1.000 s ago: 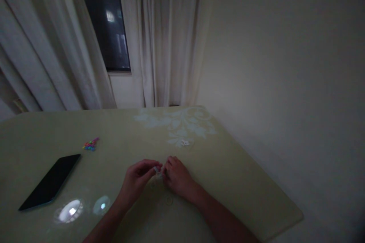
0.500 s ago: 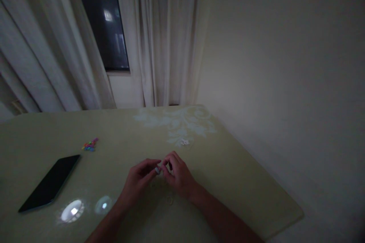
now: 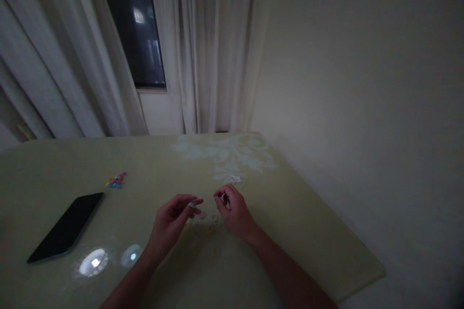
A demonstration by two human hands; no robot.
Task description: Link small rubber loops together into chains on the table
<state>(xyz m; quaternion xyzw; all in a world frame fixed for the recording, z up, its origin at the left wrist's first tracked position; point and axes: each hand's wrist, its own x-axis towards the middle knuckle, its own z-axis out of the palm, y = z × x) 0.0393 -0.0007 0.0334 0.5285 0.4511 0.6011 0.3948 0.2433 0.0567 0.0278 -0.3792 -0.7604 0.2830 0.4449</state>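
Observation:
My left hand (image 3: 172, 219) holds a small whitish piece (image 3: 192, 205) between thumb and fingers; its exact kind is too small to tell. To its right, my right hand (image 3: 235, 210) is closed, thumb and forefinger tips brought together. Whatever may be in that pinch is too small to make out. Several pale, clear rings (image 3: 215, 224) lie on the table beneath and between both hands. Just beyond my right hand sits a little group of small white pieces (image 3: 235, 179).
A dark flat tablet (image 3: 67, 227) lies on the left of the table (image 3: 297, 231). Behind it is a small pile of brightly coloured little pieces (image 3: 116, 181). A wall (image 3: 355, 106) runs along the table's right side, and curtains (image 3: 217, 48) hang behind the far edge.
My hands have moved apart from where their fingertips met, the left going left and the right going right. The whitish piece stays in my left hand. More clear rings now show between them.

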